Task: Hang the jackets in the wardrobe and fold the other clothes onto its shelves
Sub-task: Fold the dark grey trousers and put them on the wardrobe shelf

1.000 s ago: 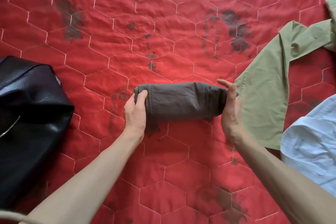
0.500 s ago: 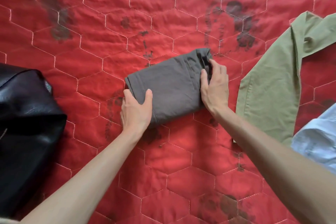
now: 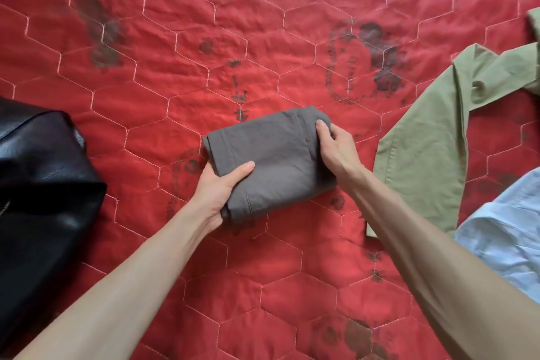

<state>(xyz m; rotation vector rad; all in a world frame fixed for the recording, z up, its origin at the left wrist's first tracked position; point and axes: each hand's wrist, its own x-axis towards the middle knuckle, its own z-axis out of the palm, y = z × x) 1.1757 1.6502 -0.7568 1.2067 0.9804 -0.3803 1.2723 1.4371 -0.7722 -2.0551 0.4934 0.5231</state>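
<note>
At the far left of the quilt (image 3: 263, 38), the black leather jacket (image 3: 43, 184) lies heaped and unhung, well apart from your hands; its place against the quilt's hexagon stitching looks the same as a second ago.

Centre: the grey garment (image 3: 271, 161) is now a flat, compact rectangle lying on the quilt, skewed so its far right corner points away from you. One second ago it was a tight horizontal roll held by its ends; half a second ago it was already opened flat, with your hands on it. So the last fold is done.

Your left hand (image 3: 220, 184) grips the near left corner, thumb on top and fingers tucked out of sight beneath. Your right hand (image 3: 336, 149) grips the far right edge the same way, thumb over the top and fingers curled round the edge. Half a second ago that right hand lay flat on the cloth; now it pinches. Judgement: you have gone from smoothing to lifting, and this piece is ready to go to a shelf. The wardrobe is not in view.

Right: the olive green garment (image 3: 423, 155) lies unfolded, close to your right forearm. At the right edge, the pale blue shirt (image 3: 508, 242) is also unfolded. Both are left to do, as is the jacket.
</note>
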